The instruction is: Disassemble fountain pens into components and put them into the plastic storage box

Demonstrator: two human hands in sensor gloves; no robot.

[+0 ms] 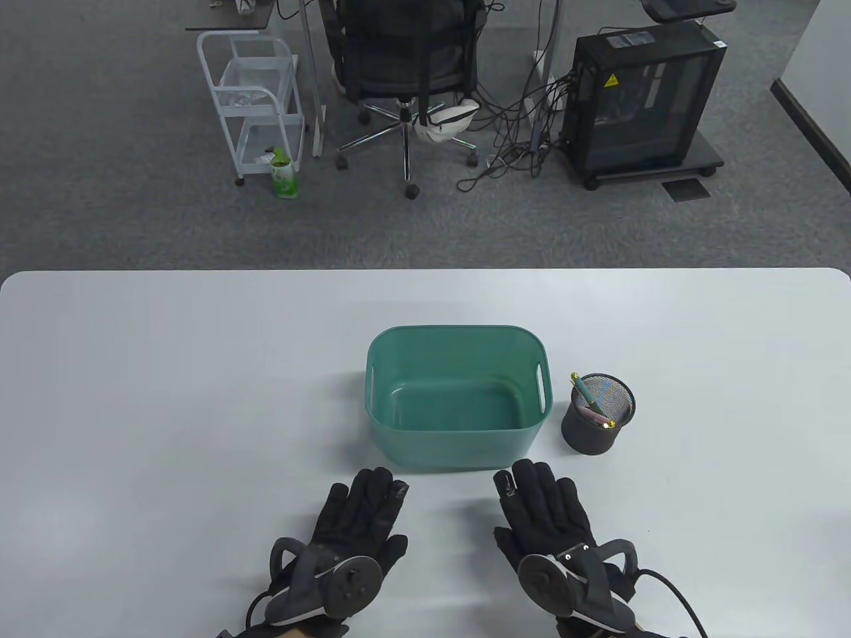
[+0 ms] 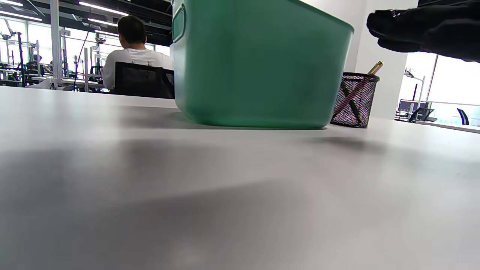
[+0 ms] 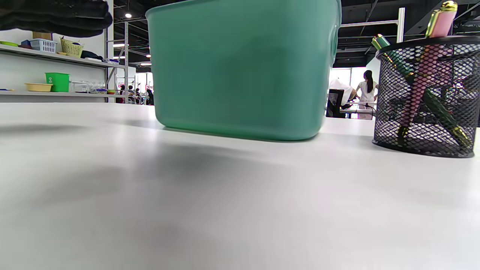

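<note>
An empty green plastic storage box (image 1: 452, 448) stands at the table's middle; it also fills the left wrist view (image 2: 262, 63) and the right wrist view (image 3: 243, 71). Right of it is a black mesh pen cup (image 1: 585, 435) (image 2: 354, 108) (image 3: 390, 112) holding a green fountain pen (image 1: 588, 392) (image 3: 380, 41) and a pink one (image 1: 604, 420) (image 3: 442, 22). My left hand (image 1: 369, 505) and right hand (image 1: 538, 498) lie flat and low in front of the box, fingers straight, holding nothing. Black gloved fingers (image 2: 423, 30) (image 3: 56, 17) edge into each wrist view's top corner.
The white table (image 1: 166, 399) stretches wide to the left and right of the box. Beyond its far edge stand an office chair (image 1: 405, 73), a white cart (image 1: 256, 100) and a computer tower (image 1: 638, 100). People sit and stand in the background of the wrist views.
</note>
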